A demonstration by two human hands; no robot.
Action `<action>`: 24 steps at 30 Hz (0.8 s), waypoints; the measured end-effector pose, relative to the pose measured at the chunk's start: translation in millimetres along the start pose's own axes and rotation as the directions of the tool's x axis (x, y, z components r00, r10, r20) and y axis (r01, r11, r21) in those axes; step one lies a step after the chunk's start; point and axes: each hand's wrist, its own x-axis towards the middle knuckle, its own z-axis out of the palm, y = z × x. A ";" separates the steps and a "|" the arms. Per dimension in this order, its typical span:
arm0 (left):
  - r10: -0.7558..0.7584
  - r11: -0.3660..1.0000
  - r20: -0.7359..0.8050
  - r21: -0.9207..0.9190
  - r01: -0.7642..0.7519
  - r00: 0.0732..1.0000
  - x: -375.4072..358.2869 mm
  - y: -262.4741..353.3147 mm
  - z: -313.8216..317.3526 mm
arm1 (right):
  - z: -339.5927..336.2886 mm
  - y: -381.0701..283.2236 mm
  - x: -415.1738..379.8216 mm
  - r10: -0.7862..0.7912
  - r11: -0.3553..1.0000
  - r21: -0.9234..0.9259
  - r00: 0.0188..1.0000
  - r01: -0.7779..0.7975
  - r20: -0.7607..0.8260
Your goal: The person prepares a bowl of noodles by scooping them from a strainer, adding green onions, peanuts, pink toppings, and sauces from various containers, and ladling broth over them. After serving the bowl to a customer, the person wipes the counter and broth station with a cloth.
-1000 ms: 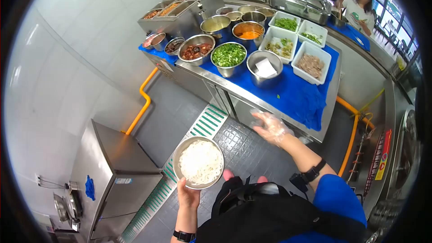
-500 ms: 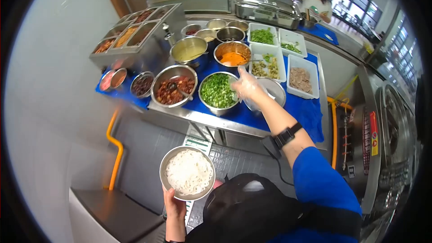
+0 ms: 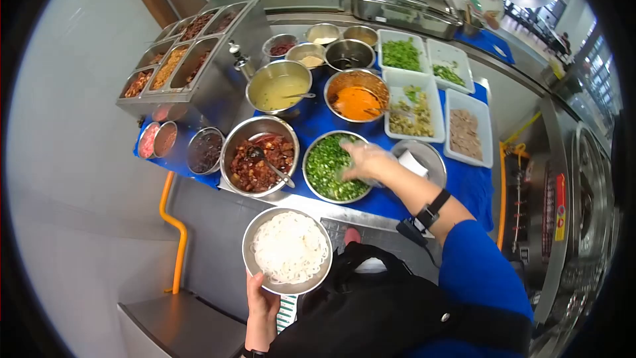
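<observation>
Gloved right hand [image 3: 363,162], fingers apart, reaches inside the rim of the chopped-greens bowl [image 3: 336,167]; left hand [image 3: 262,299] grips the noodle bowl's edge [image 3: 287,250].

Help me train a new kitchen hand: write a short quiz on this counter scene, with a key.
1. True or false: the left hand supports the steel bowl of noodles.
2. Multiple choice: which food are the fingers of the gloved right hand at?
A) sliced meat
B) chopped greens
C) yellow broth
3. Fill in the blank: the bowl of orange sauce stands on a ____ sheet.

Key: 1 true; 2 B; 3 blue
</observation>
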 end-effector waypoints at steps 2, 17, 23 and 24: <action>-0.040 0.999 0.010 0.005 0.040 0.999 6.0 11.0 14.6 | -4.3 -13.7 2.9 0.045 0.999 -0.031 0.994 -0.042 0.098; -0.090 0.994 0.125 0.066 0.082 0.988 82.7 53.9 28.6 | 32.2 -5.6 20.3 0.095 0.995 0.029 0.995 -0.096 0.041; -0.121 0.991 0.206 0.081 0.106 0.971 114.0 69.9 2.2 | 2.6 -34.6 9.1 0.342 0.892 0.354 0.932 -0.280 -0.124; -0.141 0.988 0.206 0.091 0.124 0.968 119.2 72.9 -0.3 | -3.8 -46.8 5.9 0.298 0.913 0.344 0.935 -0.220 -0.191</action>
